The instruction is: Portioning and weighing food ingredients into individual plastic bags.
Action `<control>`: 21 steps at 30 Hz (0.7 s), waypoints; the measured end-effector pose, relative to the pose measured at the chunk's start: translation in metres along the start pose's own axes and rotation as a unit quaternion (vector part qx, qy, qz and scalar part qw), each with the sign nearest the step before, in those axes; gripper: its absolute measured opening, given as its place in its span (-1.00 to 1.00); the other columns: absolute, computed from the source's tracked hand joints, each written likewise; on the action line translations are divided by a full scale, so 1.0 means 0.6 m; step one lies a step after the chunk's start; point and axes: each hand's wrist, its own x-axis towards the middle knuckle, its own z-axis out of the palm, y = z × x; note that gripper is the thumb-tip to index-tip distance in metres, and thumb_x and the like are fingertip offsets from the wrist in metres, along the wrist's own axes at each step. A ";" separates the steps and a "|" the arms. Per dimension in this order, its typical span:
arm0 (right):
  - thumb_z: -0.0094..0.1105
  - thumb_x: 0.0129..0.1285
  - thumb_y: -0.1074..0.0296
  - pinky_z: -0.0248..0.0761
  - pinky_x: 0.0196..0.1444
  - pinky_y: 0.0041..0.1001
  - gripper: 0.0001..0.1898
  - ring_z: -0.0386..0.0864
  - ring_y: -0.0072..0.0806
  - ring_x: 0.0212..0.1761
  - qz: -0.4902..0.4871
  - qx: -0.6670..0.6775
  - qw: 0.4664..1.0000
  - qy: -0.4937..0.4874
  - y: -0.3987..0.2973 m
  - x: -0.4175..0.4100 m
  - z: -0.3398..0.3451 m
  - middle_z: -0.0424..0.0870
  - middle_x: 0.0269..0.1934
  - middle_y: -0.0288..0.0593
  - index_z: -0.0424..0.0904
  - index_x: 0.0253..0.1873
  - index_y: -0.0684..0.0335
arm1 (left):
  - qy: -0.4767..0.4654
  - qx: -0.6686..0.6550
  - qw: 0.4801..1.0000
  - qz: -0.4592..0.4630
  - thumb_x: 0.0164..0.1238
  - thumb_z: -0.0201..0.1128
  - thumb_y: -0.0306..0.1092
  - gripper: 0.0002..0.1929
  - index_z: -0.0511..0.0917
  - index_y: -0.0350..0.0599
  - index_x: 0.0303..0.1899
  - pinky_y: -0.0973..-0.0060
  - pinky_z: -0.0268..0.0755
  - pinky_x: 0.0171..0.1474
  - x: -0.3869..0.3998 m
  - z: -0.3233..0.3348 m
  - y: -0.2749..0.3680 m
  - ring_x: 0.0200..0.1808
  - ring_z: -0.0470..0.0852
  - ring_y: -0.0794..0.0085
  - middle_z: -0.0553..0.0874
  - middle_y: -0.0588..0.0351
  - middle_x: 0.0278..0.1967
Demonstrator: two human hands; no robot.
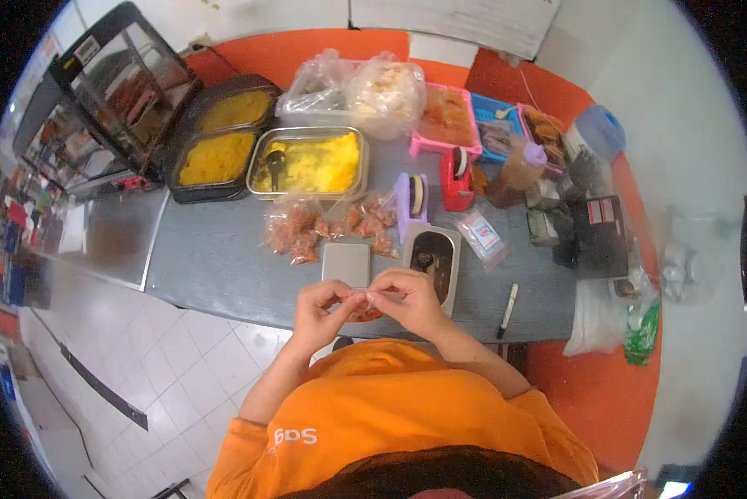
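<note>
My left hand [324,310] and my right hand [408,300] meet at the front edge of the table, fingertips pinching the top of a small clear plastic bag [365,313] with reddish food in it. Just beyond them lies a flat grey kitchen scale [346,262]. Behind the scale is a group of filled clear bags [298,226] with similar reddish contents. To the right of the scale stands a metal container [452,274] with dark contents. A purple tape dispenser [404,198] and a red tape dispenser [450,187] stand behind that container.
A clear tray of yellow food [329,163] with a black spoon and black trays [217,159] stand at the back left. Pink [445,118] and blue baskets, a squeeze bottle [518,171] and a packet [482,238] are at right. A marker [508,309] lies near the front edge.
</note>
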 end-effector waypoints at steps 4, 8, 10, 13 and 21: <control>0.20 0.14 0.52 0.46 -0.19 -0.58 -0.92 0.58 -0.55 -0.26 0.046 0.062 0.996 -0.039 0.005 0.022 0.036 0.60 -0.33 -0.19 0.57 -0.30 0.42 | 0.079 -0.170 0.979 -0.081 0.23 0.21 -0.53 -0.94 0.55 -0.30 -0.40 0.59 0.50 -0.33 -0.024 -0.021 -0.006 -0.44 0.63 0.50 0.66 0.05 -0.45; 0.18 0.18 0.53 0.46 -0.17 -0.60 -0.90 0.57 -0.58 -0.24 0.088 0.118 0.987 -0.071 0.028 0.041 0.073 0.60 -0.32 -0.23 0.58 -0.25 0.44 | 0.146 -0.164 0.968 -0.121 0.24 0.18 -0.54 -0.94 0.53 -0.31 -0.40 0.59 0.50 -0.36 -0.040 -0.041 -0.009 -0.45 0.63 0.49 0.65 0.05 -0.46; 0.18 0.19 0.52 0.45 -0.17 -0.60 -0.90 0.57 -0.59 -0.24 0.124 0.159 0.977 -0.068 0.028 0.043 0.095 0.60 -0.32 -0.24 0.58 -0.25 0.43 | 0.152 -0.148 0.972 -0.105 0.25 0.18 -0.53 -0.93 0.53 -0.30 -0.41 0.59 0.50 -0.36 -0.050 -0.054 -0.019 -0.46 0.63 0.49 0.65 0.05 -0.47; 0.19 0.19 0.50 0.45 -0.19 -0.60 -0.91 0.56 -0.62 -0.25 0.150 0.167 0.972 -0.072 0.032 0.051 0.114 0.60 -0.33 -0.25 0.58 -0.26 0.40 | 0.155 -0.112 0.979 -0.074 0.26 0.18 -0.51 -0.91 0.53 -0.30 -0.41 0.62 0.48 -0.38 -0.061 -0.074 -0.028 -0.47 0.62 0.54 0.65 0.08 -0.48; 0.26 0.13 0.48 0.41 -0.33 -0.63 -0.93 0.53 -0.65 -0.39 0.188 0.105 0.973 -0.078 0.080 0.085 0.101 0.61 -0.45 -0.28 0.61 -0.34 0.36 | 0.196 -0.184 0.954 -0.129 0.27 0.18 -0.50 -0.89 0.50 -0.26 -0.44 0.64 0.44 -0.39 -0.061 -0.107 -0.067 -0.49 0.58 0.60 0.64 0.12 -0.50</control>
